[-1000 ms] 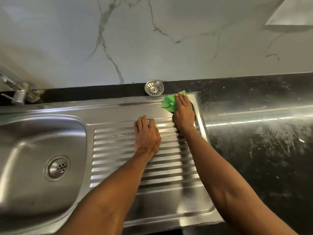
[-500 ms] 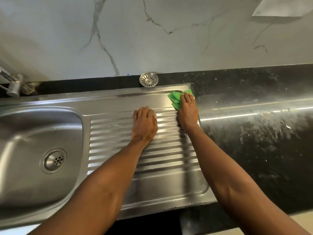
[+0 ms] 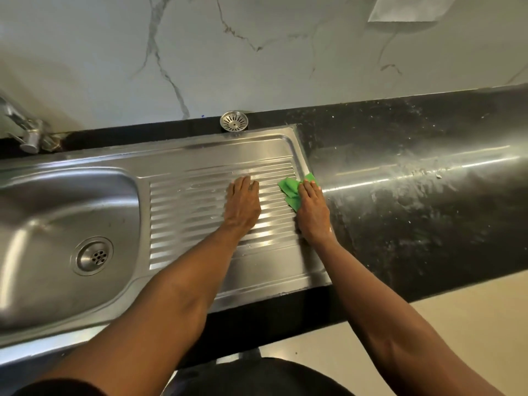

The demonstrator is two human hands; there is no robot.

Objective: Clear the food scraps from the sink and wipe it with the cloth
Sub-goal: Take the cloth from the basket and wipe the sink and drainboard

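A steel sink [image 3: 51, 207] with a ribbed drainboard [image 3: 188, 212] fills the left and middle. My right hand [image 3: 313, 211] presses a green cloth [image 3: 291, 190] flat against the drainboard's right rim, part of the cloth hidden under the fingers. My left hand [image 3: 243, 204] lies palm down on the ribs just left of it, fingers together, holding nothing. The basin shows a bare drain [image 3: 93, 255]; I see no scraps in it.
A loose metal strainer [image 3: 233, 121] rests on the black ledge behind the drainboard. A tap [image 3: 27, 132] stands at the far left. Black countertop [image 3: 414, 195] with whitish smears runs to the right. Marble wall behind.
My right hand has slid the cloth from the drainboard's far right corner toward me along the right rim. The left hand stays planted on the ribs. The head camera has shifted.
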